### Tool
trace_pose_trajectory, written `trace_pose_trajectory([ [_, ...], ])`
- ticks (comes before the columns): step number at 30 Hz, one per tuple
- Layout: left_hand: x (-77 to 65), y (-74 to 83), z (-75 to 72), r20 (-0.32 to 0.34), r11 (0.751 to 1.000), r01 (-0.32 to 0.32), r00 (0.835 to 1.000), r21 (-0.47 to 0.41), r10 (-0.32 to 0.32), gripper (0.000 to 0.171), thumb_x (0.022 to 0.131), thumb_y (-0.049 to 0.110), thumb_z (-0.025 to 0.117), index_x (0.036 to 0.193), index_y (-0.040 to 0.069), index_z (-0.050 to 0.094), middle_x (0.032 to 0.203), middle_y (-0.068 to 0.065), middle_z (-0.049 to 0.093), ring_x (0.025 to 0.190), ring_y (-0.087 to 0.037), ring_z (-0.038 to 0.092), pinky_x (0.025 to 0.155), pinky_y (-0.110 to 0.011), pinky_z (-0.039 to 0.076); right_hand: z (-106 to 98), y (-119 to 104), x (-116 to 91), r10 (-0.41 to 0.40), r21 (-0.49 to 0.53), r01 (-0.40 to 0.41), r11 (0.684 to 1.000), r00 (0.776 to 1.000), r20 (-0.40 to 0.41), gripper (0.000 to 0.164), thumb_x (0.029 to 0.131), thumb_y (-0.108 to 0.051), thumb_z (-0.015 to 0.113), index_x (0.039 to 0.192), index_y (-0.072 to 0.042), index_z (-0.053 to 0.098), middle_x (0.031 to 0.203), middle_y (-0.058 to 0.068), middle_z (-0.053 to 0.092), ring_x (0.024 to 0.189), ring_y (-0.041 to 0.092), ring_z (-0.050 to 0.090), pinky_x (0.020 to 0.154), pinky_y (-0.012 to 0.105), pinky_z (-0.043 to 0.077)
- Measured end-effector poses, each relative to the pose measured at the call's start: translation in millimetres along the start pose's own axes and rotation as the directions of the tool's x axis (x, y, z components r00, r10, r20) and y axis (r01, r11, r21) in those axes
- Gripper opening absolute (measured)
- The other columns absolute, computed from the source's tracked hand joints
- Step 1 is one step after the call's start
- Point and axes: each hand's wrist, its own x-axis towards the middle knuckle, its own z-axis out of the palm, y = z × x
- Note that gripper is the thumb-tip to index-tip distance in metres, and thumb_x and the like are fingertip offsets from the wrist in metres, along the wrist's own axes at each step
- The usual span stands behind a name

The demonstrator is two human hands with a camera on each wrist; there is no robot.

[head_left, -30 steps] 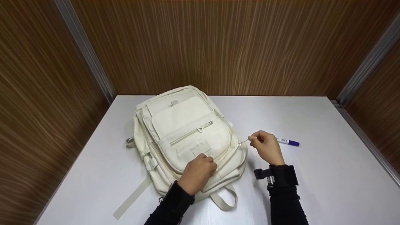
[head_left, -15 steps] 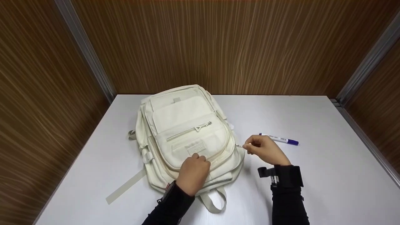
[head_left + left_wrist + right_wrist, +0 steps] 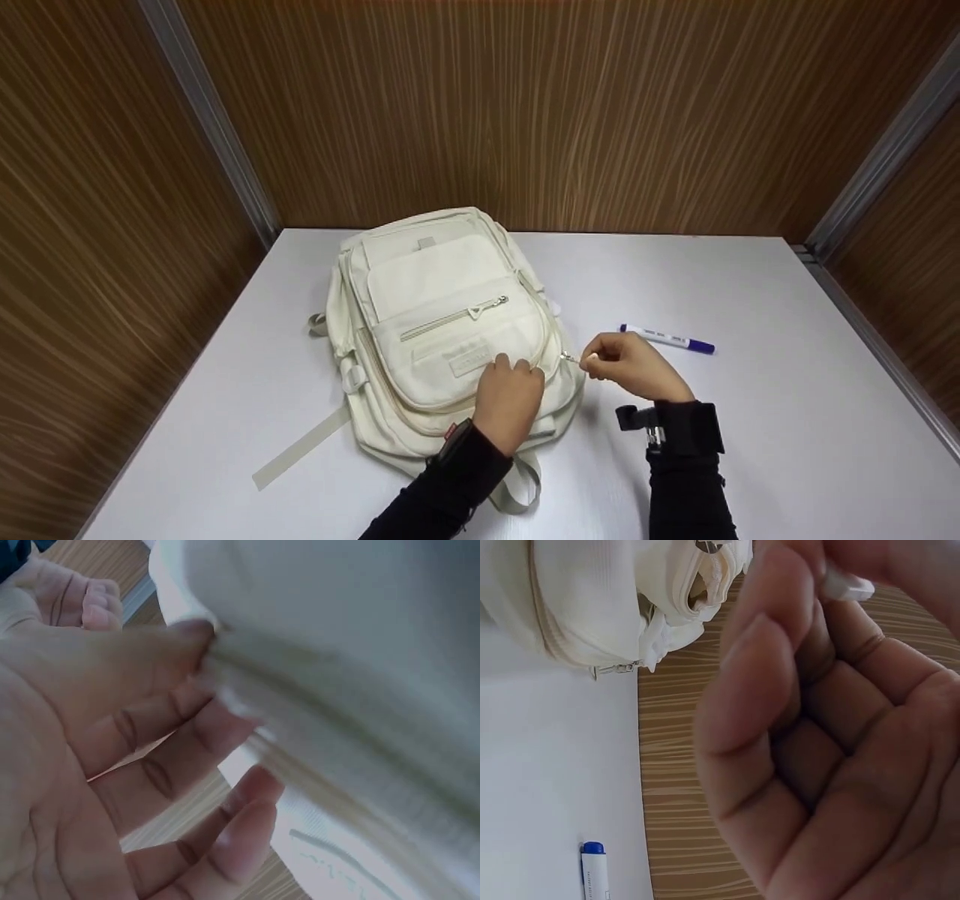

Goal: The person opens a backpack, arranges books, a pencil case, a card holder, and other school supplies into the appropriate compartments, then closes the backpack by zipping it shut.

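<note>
A cream backpack [image 3: 431, 277] lies on the white table, its front pocket facing up. My left hand [image 3: 510, 401] is at the pocket's near right edge. In the left wrist view, its thumb and fingers pinch the zippered fabric edge [image 3: 315, 697]. To the right of the bag, my right hand [image 3: 636, 367] pinches a zipper pull [image 3: 570, 358] between thumb and fingers, stretched out from the bag's side. The pull's pale tab [image 3: 849, 589] pokes out of the fingertips in the right wrist view.
Behind the right hand lies a white marker [image 3: 667, 340] with a blue-purple cap. A loose strap [image 3: 300, 450] trails off the bag's near left side, and a fabric loop [image 3: 517, 495] lies at its near end. Wood-grain panels [image 3: 525, 112] stand around the table.
My left hand went slightly left, then right along the pocket edge. The right hand moved left and down with the zipper pull. The bag turned slightly, and more of the marker shows.
</note>
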Motion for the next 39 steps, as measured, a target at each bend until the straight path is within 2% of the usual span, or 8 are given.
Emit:
trace_pose_trajectory([
  [6, -6.6, -4.0, 0.4, -0.005, 0.999, -0.032, 0.999, -0.030, 0.032, 0.004, 0.080, 0.018, 0.068, 0.081, 0.021, 0.071, 0.076, 0.004, 0.066, 0.069, -0.018, 0.056, 0.050, -0.025, 0.045, 1.2, 10.9, 5.2, 0.020, -0.099, -0.030, 0.995, 0.994, -0.108, 0.006, 0.088, -0.008, 0.063, 0.088, -0.007, 0.069, 0.073, 0.003, 0.064, 0.065, 0.009, 0.053, 0.063, 0.023, 0.043],
  [13, -17.1, -12.7, -2.3, -0.019, 0.989, -0.116, 0.993, -0.087, 0.115, 0.006, 0.080, 0.019, 0.067, 0.085, 0.021, 0.070, 0.080, 0.005, 0.065, 0.069, -0.016, 0.057, 0.051, -0.024, 0.046, 5.0, 13.6, 9.6, -0.016, -0.197, -0.029, 0.980, 0.974, -0.225, 0.004, 0.090, -0.012, 0.066, 0.088, -0.010, 0.069, 0.070, -0.002, 0.061, 0.059, 0.008, 0.047, 0.059, 0.023, 0.037],
  [19, -23.9, -24.0, -5.6, 0.004, 0.972, -0.182, 0.983, -0.147, 0.185, 0.013, 0.078, 0.013, 0.070, 0.088, 0.022, 0.070, 0.083, 0.006, 0.065, 0.069, -0.014, 0.054, 0.051, -0.022, 0.047, 7.4, 18.7, 11.7, -0.036, -0.209, -0.032, 0.977, 0.950, -0.309, 0.005, 0.090, -0.013, 0.067, 0.090, -0.011, 0.071, 0.074, 0.002, 0.067, 0.064, 0.009, 0.054, 0.062, 0.024, 0.039],
  [23, -25.9, -31.6, -6.8, 0.014, 0.956, -0.215, 0.975, -0.198, 0.222, 0.015, 0.080, 0.013, 0.070, 0.090, 0.023, 0.072, 0.084, 0.008, 0.067, 0.069, -0.013, 0.054, 0.054, -0.021, 0.046, 8.9, 20.9, 12.5, -0.020, -0.204, -0.056, 0.977, 0.935, -0.353, 0.007, 0.090, -0.016, 0.068, 0.091, -0.010, 0.073, 0.077, 0.003, 0.070, 0.068, 0.010, 0.058, 0.064, 0.026, 0.041],
  [30, -28.7, -39.0, -8.7, -0.024, 0.923, -0.266, 0.963, -0.277, 0.270, 0.006, 0.084, 0.016, 0.066, 0.082, 0.021, 0.070, 0.078, 0.008, 0.065, 0.066, -0.013, 0.054, 0.054, -0.021, 0.044, 13.2, 24.0, 13.5, -0.010, -0.187, -0.080, 0.979, 0.900, -0.437, 0.008, 0.089, -0.017, 0.070, 0.088, -0.010, 0.073, 0.074, 0.003, 0.070, 0.069, 0.011, 0.060, 0.067, 0.026, 0.043],
  [39, -32.7, -40.9, -14.6, -0.051, 0.898, -0.315, 0.948, -0.308, 0.315, 0.013, 0.083, 0.015, 0.066, 0.073, 0.022, 0.063, 0.072, 0.010, 0.062, 0.063, -0.013, 0.052, 0.052, -0.020, 0.040, 13.4, 23.4, 11.5, -0.020, -0.176, -0.087, 0.981, 0.847, -0.531, 0.010, 0.089, -0.017, 0.070, 0.088, -0.008, 0.072, 0.076, 0.006, 0.071, 0.069, 0.014, 0.061, 0.065, 0.027, 0.043],
])
